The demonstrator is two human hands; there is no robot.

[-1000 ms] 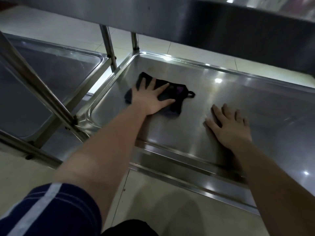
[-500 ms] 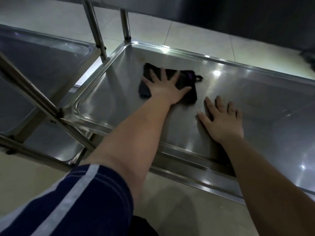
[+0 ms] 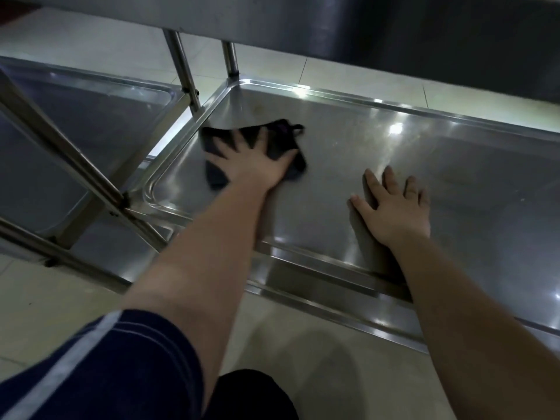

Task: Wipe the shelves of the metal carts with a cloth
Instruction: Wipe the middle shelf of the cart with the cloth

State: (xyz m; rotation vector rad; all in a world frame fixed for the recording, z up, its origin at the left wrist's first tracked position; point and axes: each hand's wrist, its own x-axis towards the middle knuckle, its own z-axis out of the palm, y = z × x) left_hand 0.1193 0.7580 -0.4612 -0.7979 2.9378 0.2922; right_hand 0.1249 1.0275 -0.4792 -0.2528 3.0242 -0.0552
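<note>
- Black cloth [image 3: 280, 134]: lies near the lower shelf's [image 3: 454, 183] far-left corner, under your left hand [image 3: 254, 165], fingers spread flat. Risk: it bunches and you skim bare steel.
- Raised rim [image 3: 169, 160]: just beside the cloth; knuckles may strike it.
- Right hand [image 3: 394, 207]: fingers spread, pressing the shelf; a palm smear may be left on it.

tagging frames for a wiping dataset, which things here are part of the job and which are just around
In the job: black cloth, left hand pressing it, right hand flat on the lower shelf.
Just around: neighbouring cart shelf, upper shelf, tiled floor.
</note>
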